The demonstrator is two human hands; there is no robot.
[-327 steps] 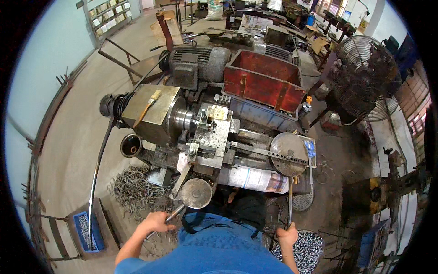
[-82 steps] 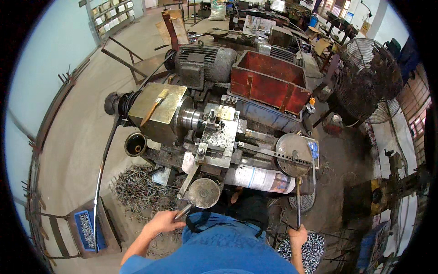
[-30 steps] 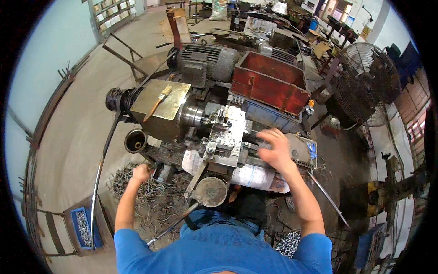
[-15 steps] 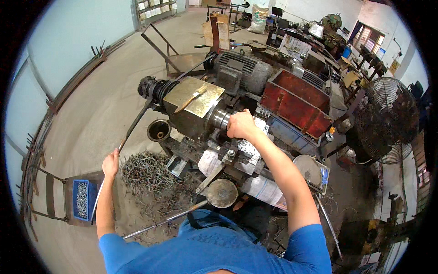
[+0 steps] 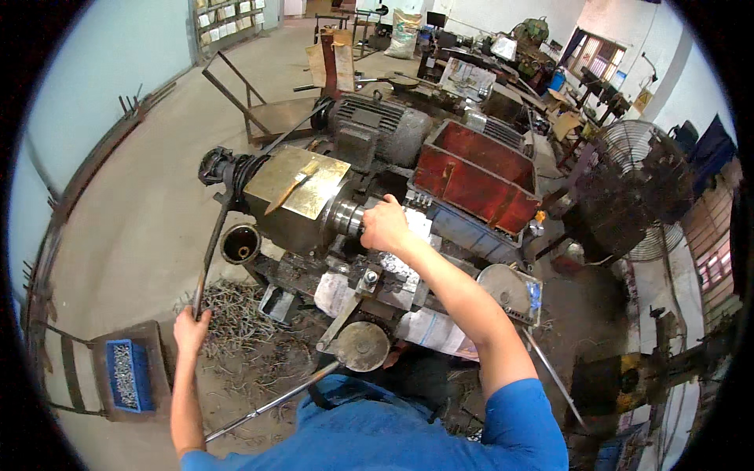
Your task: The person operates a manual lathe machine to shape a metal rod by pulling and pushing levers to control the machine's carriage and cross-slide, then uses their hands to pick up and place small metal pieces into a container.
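Observation:
My left hand (image 5: 191,328) is closed around the lower part of a long metal lever (image 5: 209,259), which slants up to the pulley end of a lathe-like machine. My right hand (image 5: 385,226) is at the front of the steel chuck (image 5: 345,217), fingers curled in. Whatever those fingers hold is hidden behind them. The chuck sticks out of a box-shaped headstock (image 5: 287,224) with a brass-coloured top, where a paintbrush (image 5: 292,188) lies. Below my right forearm is the tool slide with a clamped tool post (image 5: 369,279).
A red metal bin (image 5: 479,177) stands behind the slide, beside a motor (image 5: 377,129). Metal shavings (image 5: 228,314) heap on the floor near a blue crate (image 5: 128,377) of small metal parts. A round handle plate (image 5: 361,345) and rod sit before me. A large fan (image 5: 636,188) stands right.
The whole view has shifted, so the machine sits farther left. My left hand has drawn the lever toward me and to the right. My right hand stays at the chuck.

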